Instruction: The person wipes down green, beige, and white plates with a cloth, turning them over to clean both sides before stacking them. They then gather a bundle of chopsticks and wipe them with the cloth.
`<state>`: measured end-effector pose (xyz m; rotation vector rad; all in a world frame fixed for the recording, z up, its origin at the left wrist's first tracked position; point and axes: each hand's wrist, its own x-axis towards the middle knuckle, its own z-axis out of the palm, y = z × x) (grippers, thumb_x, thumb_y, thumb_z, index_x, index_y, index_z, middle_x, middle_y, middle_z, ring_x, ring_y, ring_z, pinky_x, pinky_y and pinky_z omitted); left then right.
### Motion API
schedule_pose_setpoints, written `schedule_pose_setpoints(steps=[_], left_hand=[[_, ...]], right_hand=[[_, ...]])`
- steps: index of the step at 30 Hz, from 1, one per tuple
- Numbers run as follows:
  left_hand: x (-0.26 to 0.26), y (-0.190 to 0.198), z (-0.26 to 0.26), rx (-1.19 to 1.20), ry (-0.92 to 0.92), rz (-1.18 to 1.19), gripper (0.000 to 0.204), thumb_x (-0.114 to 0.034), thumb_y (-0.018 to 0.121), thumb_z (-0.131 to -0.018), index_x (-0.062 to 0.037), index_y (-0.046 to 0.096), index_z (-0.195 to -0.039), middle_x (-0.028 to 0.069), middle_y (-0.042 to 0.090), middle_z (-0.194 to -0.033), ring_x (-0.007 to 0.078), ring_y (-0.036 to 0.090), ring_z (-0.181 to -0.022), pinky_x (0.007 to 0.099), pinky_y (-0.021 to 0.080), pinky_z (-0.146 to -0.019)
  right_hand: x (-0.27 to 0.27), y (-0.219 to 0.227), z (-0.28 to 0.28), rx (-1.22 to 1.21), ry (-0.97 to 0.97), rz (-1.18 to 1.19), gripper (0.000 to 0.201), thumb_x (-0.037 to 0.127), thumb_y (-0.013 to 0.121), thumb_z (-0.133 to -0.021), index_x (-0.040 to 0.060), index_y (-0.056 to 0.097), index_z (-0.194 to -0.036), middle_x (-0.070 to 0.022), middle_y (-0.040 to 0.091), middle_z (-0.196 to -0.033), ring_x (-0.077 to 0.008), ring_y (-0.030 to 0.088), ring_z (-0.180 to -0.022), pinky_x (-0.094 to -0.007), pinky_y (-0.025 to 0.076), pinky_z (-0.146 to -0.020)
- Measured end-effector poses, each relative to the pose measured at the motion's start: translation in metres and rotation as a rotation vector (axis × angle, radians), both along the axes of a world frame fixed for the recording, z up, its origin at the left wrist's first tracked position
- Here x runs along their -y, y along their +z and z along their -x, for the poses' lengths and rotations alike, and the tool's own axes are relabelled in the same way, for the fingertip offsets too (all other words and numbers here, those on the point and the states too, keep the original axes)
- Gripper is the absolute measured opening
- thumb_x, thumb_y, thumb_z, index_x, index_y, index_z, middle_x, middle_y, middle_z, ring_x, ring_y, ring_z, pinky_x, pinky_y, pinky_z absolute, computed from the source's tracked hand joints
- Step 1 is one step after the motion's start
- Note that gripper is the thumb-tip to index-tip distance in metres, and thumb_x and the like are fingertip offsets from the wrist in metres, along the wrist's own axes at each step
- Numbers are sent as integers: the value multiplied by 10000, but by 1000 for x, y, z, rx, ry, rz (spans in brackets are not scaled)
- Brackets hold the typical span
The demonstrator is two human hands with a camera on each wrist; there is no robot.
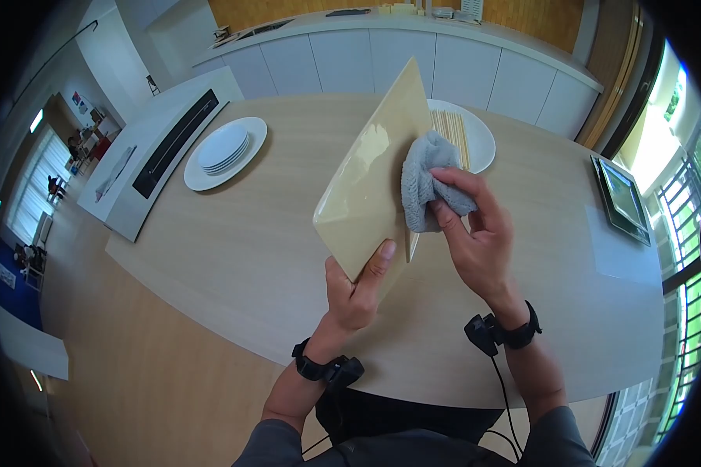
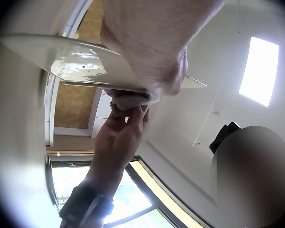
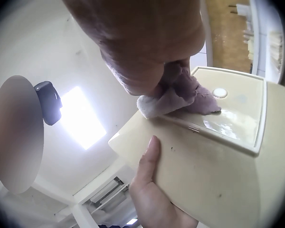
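A glossy cream rectangular plate (image 1: 370, 171) is held up on a tilt above the table. My left hand (image 1: 354, 292) grips its lower edge, thumb lying along one face. On the face turned to the right, my right hand (image 1: 483, 237) holds a bunched grey-blue cloth (image 1: 422, 179), pinched between thumb and fingers. The right wrist view shows that face with a raised rectangular rim and a small round white spot (image 3: 220, 93); there the cloth (image 3: 180, 97) lies against the rim. Part of the cloth is hidden behind my right hand in that view.
On the table (image 1: 249, 265), a white oval plate (image 1: 199, 180) bears a stack of small white plates (image 1: 224, 146) at the left. Behind the cloth, a white plate (image 1: 483, 140) carries wooden chopsticks (image 1: 449, 128). A dark-rimmed rectangular tray (image 1: 639, 233) lies at the right edge.
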<state>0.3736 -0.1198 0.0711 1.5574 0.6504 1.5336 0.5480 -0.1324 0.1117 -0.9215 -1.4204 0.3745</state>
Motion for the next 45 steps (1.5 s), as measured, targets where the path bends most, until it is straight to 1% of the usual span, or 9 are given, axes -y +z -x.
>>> schedule_pose_setpoints(steps=[9, 12, 14, 18, 20, 23, 36, 39, 45], left_hand=[[-3, -4, 1, 5, -18, -17, 226, -158, 632, -991, 53, 685, -1051, 102, 725, -917, 150, 649, -797, 294, 505, -724], [-5, -11, 4, 19, -37, -41, 221, -118, 618, -985, 60, 672, -1103, 122, 726, -993, 172, 670, -876, 305, 518, -786], [-7, -17, 9, 29, -133, -71, 307, -77, 583, -997, 81, 598, -1260, 125, 649, -1244, 188, 608, -1129, 326, 470, -978], [-7, -15, 9, 40, -179, -86, 322, -68, 565, -1000, 85, 579, -1283, 133, 635, -1274, 199, 601, -1157, 336, 469, -993], [-6, -15, 8, 57, -180, -66, 327, -73, 564, -1002, 88, 577, -1286, 139, 635, -1277, 202, 602, -1158, 343, 473, -995], [-7, -17, 7, 78, -171, -59, 327, -85, 566, -1006, 88, 582, -1283, 139, 641, -1267, 198, 613, -1139, 342, 479, -990], [-2, -5, 4, 67, -55, 79, 227, -117, 638, -981, 50, 672, -1131, 63, 690, -1071, 124, 611, -966, 282, 484, -861], [-3, -4, 2, 48, -21, 3, 242, -153, 622, -1000, 63, 680, -1092, 86, 722, -965, 133, 647, -851, 281, 511, -758], [-4, -6, 2, 29, -6, -17, 229, -154, 628, -997, 61, 689, -1048, 88, 722, -896, 135, 640, -782, 277, 499, -713]], right_hand=[[0, 4, 11, 137, 11, -53, 443, -132, 603, -849, 38, 629, -1257, -198, 627, -1289, -327, 583, -1268, -381, 524, -968], [2, 5, 15, 241, 30, -158, 500, -142, 631, -789, 44, 633, -1253, -215, 612, -1307, -405, 505, -1342, -418, 509, -998], [5, -1, 18, 367, 13, -206, 561, -142, 670, -732, 62, 639, -1254, -218, 581, -1330, -436, 496, -1333, -452, 489, -1019], [10, -13, 21, 418, -98, -255, 571, -130, 705, -701, 78, 661, -1231, -188, 576, -1259, -426, 552, -1225, -448, 498, -969], [11, -19, 19, 442, -166, -279, 567, -116, 729, -684, 86, 679, -1211, -157, 556, -1146, -377, 573, -1064, -430, 503, -879], [12, -26, 19, 402, -139, -224, 519, -96, 748, -670, 75, 692, -1157, -143, 546, -1066, -343, 567, -956, -411, 499, -804], [20, -55, 2, 390, -36, 18, 385, -29, 779, -677, 58, 679, -1038, -141, 585, -1079, -337, 613, -983, -389, 520, -816], [20, -58, 0, 387, -17, 85, 318, -19, 756, -698, 34, 644, -991, -149, 596, -1062, -345, 616, -960, -387, 517, -801], [13, -61, -5, 250, -28, 463, 199, 7, 674, -782, 9, 553, -940, -168, 621, -985, -318, 629, -892, -383, 504, -766]])
